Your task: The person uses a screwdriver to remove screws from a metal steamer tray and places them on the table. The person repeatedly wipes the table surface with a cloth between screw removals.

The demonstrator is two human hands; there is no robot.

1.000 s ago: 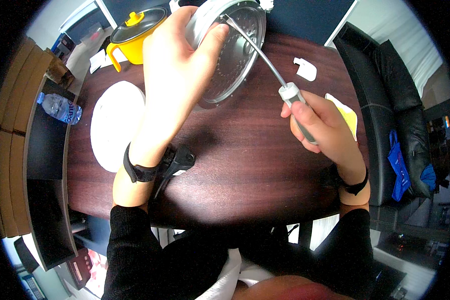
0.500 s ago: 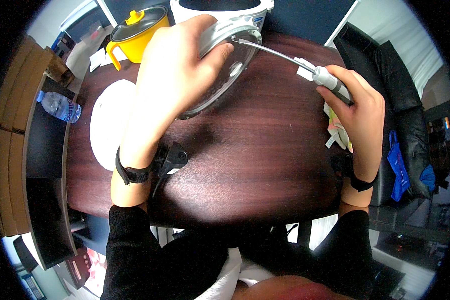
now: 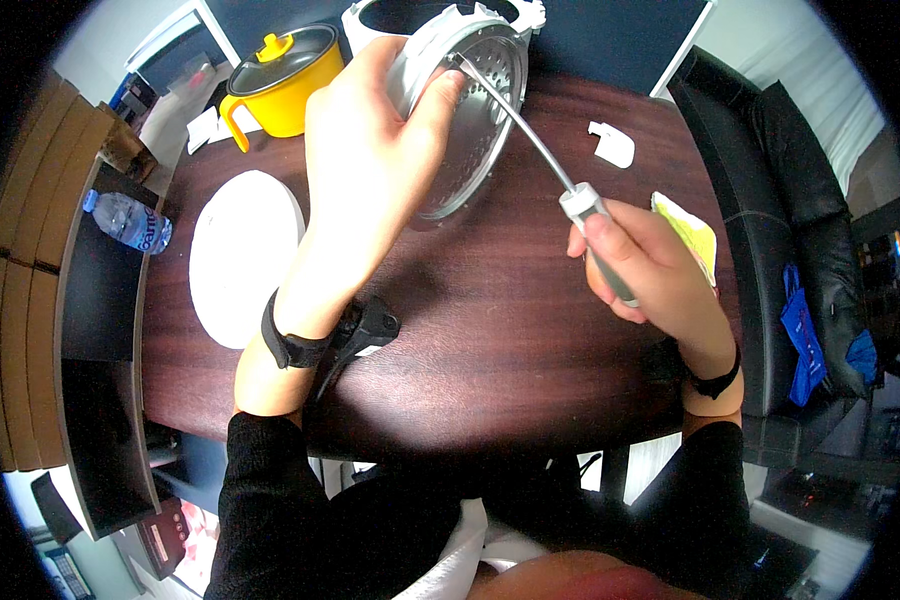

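Observation:
My left hand (image 3: 385, 150) grips the white rim of a round lid-like part (image 3: 480, 130) with a perforated metal face, holding it tilted above the table. In my right hand (image 3: 650, 260) is a screwdriver (image 3: 540, 150) with a grey and white handle and a long metal shaft. Its tip meets the part close to my left thumb; the exact contact spot is too small to make out. Behind the part stands a white appliance body (image 3: 530, 20) with a dark round opening. A white oval plate-like piece (image 3: 245, 260) lies beside my left forearm.
A yellow pot (image 3: 290, 90) with a dark lid stands at the back left. To the right lie a small white plastic piece (image 3: 613, 146) and a yellow-and-white packet (image 3: 688, 235). A water bottle (image 3: 130, 222) rests on the left shelf, and a black sofa (image 3: 770, 220) borders the table's right.
My right hand has moved left and nearer to me, so the screwdriver now slants more steeply. The round part has turned, showing more of its perforated face. My left hand has shifted slightly right.

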